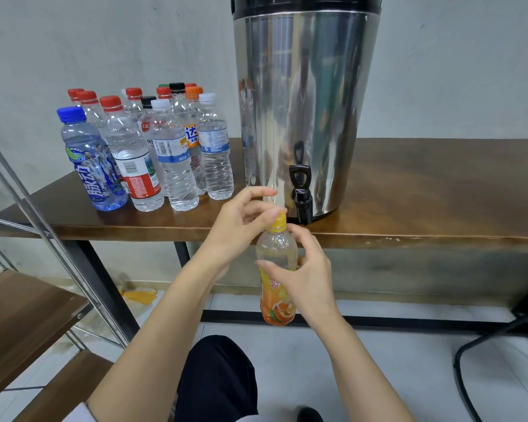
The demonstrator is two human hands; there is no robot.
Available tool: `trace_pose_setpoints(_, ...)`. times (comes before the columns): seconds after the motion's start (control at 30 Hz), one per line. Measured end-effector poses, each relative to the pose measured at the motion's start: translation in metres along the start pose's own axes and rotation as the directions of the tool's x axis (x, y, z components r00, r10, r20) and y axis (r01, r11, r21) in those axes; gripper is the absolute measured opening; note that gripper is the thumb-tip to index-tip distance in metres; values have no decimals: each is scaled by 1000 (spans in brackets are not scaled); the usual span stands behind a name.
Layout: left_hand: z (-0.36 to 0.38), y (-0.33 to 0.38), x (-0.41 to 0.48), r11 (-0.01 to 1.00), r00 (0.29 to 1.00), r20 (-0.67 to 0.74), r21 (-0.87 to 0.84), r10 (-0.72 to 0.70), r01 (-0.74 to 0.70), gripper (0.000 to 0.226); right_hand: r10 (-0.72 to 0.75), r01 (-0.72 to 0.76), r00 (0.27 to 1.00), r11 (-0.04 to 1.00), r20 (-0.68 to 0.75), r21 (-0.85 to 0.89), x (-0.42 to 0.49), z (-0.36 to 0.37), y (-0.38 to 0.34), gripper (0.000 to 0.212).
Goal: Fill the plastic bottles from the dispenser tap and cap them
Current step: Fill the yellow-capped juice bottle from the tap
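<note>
Right hand [305,275] is gripping the orange-label bottle [277,303] round its shoulder, holding it in the air just below and left of the tap [301,199], in front of the table [439,184] edge. Left hand [238,229] is pinching the yellow cap [278,223] from above. Likely capping: advising a firm lower grip, bottle upright, cap seated square before twisting. Behind and left of the tap, capped bottles [177,166] are standing grouped on the table.
</note>
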State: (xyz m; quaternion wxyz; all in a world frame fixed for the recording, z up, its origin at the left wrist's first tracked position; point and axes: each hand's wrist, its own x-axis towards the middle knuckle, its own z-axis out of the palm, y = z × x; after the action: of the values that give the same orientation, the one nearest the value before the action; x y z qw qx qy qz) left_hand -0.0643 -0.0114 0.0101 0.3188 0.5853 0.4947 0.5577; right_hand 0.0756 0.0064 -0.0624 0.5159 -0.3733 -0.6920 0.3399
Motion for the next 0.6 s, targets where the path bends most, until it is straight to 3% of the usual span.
trace_pose_setpoints(0.23, 1, -5, 0, 998, 999, -39, 56, -11, 13, 37, 2, -2, 1000, 1000, -5, -13, 0, 1, -1, 67)
trace_pose_setpoints(0.5, -17, -2, 0, 998, 982, 180, -34, -53, 60, 28, 26, -29, 997, 999, 70, 45, 1, 2, 1, 64)
trace_pose_setpoints(0.6, -19, -3, -1, 999, 985, 165, 7, -54, 54, 31, 39, -43, 997, 997, 73, 57, 1, 5, 0, 62)
